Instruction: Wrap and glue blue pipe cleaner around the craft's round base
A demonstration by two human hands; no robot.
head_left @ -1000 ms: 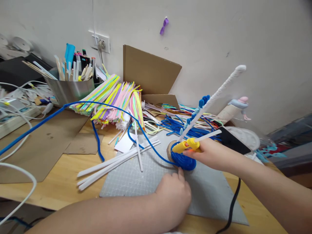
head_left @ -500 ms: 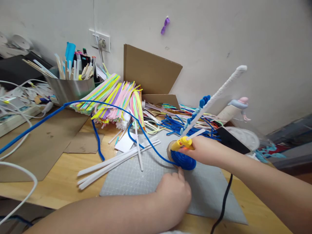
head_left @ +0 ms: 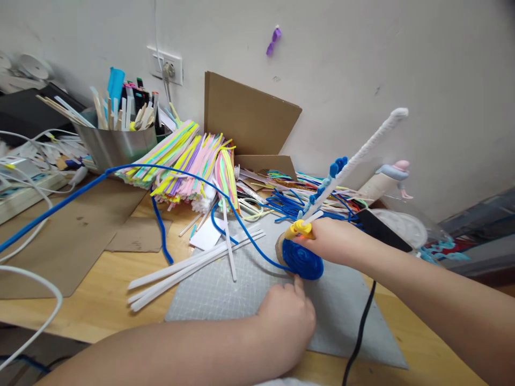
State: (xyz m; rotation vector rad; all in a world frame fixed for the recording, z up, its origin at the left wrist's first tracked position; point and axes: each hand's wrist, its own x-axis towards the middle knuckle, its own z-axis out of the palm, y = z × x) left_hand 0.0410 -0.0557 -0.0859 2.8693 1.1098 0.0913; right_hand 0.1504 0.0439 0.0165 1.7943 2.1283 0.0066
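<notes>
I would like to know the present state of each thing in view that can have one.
Right hand: closed around the yellow glue gun.
Yellow glue gun: gripped, white stick protruding.
Left hand: one finger at the lower edge of the blue coil.
Blue coil: spirally wound, strand trailing left.
Plug: inserted in the wall socket.
Metal container: upright, holding sticks.
Rear cardboard: standing on edge.

Purple ribbon (head_left: 276, 35) on wall (head_left: 341, 64), right of socket (head_left: 177, 67) with 1 plug (head_left: 168, 71); sticks (head_left: 109, 113) in metal container (head_left: 116, 150).

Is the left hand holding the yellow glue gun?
No, the right hand grips the glue gun, while the left hand has a finger at the blue coil.
</notes>
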